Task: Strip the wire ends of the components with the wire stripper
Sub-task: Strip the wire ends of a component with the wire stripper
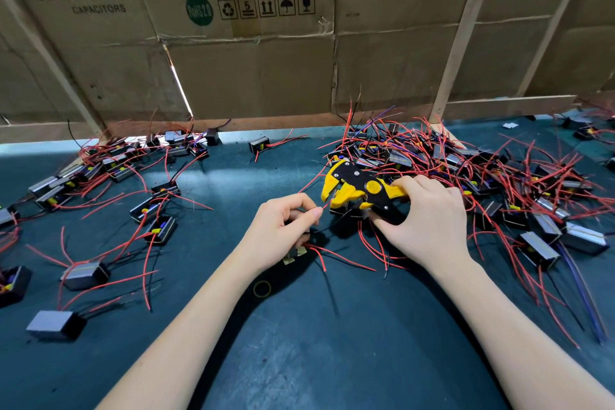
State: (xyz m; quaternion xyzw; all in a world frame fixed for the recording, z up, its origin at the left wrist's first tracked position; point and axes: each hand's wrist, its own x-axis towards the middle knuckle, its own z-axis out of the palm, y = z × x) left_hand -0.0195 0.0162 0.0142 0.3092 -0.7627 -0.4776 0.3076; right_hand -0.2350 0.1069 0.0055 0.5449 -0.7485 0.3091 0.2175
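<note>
Right hand (429,220) clenched around the handles of the yellow-and-black wire stripper (361,191), thumb beneath, fingers over the upper handle; tool head directed away from the grip toward the left hand, jaws parted. Left hand (283,230) curled, thumb and forefinger pinching a thin red wire (327,198) just short of the stripper's jaws, the wire tip reaching into the gap between them. Under the left palm, a small dark component (294,255) with tape-coloured tabs, largely hidden; more red leads trailing from it across the green mat (332,359) toward the right wrist. Beyond and outboard of the right-hand grip, a dense heap of components (466,170) with tangled red leads. Outboard of the left-hand grip, scattered components (109,176) spread singly over the mat. Near the left wrist, a yellow rubber band (262,288) flat on the mat. Behind everything, a cardboard wall (249,43).
</note>
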